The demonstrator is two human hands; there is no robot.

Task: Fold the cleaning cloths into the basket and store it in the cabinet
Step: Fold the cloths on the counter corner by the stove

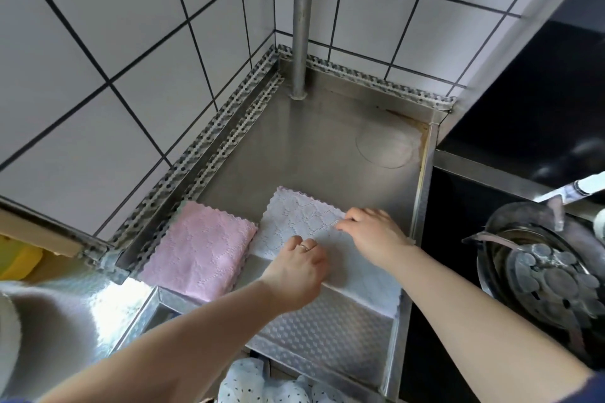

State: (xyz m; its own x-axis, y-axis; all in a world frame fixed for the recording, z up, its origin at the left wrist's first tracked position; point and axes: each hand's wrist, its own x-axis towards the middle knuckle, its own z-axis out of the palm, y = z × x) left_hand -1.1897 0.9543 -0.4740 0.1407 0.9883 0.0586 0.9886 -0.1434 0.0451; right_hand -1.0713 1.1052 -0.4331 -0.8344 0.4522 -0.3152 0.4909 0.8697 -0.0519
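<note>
both hands are on a white cloth (294, 222) spread on the steel counter (314, 137) in the tiled corner: the left hand (299, 267), a ring on one finger, has its fingers curled down onto the cloth's near-left part, and the right hand (370, 232) pinches the cloth's right side with bent fingertips. a folded pink cloth (199, 249) lies just left of the white one, their edges touching. a metal pole (302, 20) stands in the corner, and a pot (537, 265) sits on the dark stove to the right.
</note>
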